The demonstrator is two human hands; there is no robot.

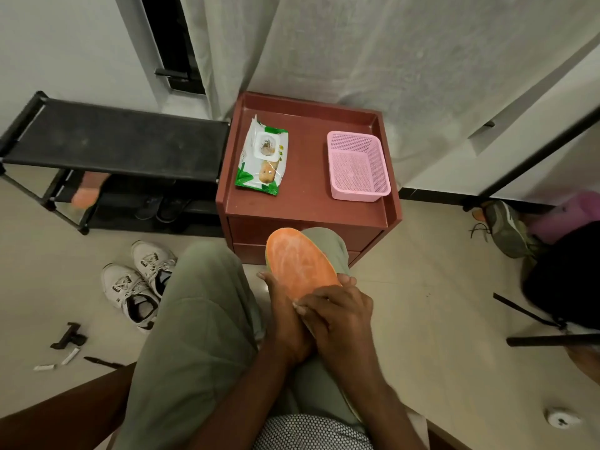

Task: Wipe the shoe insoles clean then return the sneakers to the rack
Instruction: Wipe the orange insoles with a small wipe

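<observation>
An orange insole (pixel 298 264) with pale smears lies tilted over my lap. My left hand (pixel 282 319) holds it from below, fingers wrapped round its edges. My right hand (pixel 337 315) lies on top of its near half with fingers curled on a small white wipe (pixel 298 307), mostly hidden under them. A pair of white sneakers (pixel 139 284) stands on the floor to the left. The black shoe rack (pixel 113 138) is against the wall at the left, and something orange (pixel 86 191), perhaps another insole, shows on a lower shelf.
A maroon side table (pixel 305 209) in front of my knees bears a green wet-wipe pack (pixel 263 157) and a pink mesh basket (pixel 357 167). Dark slippers (pixel 162 206) sit low in the rack. Another person (pixel 568 280) and a grey shoe (pixel 506 228) are at the right. Small items (pixel 69 337) litter the floor at left.
</observation>
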